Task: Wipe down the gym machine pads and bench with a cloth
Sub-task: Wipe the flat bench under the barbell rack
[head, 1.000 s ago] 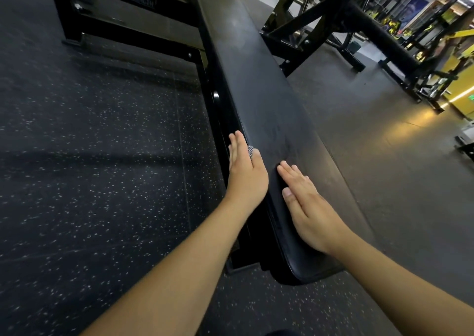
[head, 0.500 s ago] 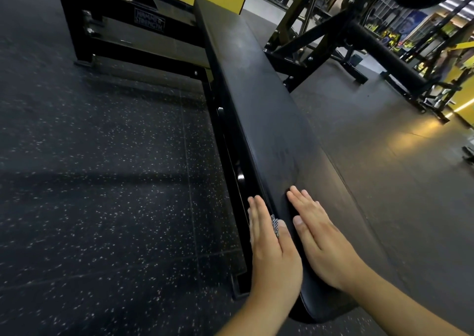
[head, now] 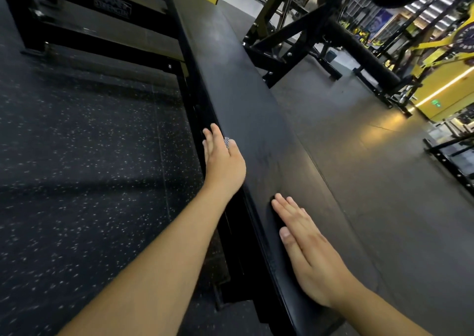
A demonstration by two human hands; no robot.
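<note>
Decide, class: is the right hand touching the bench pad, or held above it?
Touching. The head view shows the right hand lying flat, fingers straight, on the bench pad top with no gap beneath it.

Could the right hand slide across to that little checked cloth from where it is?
Probably yes. The right hand lies flat on the bench, nothing between, but the left hand covers most of the cloth at the bench's side.
</note>
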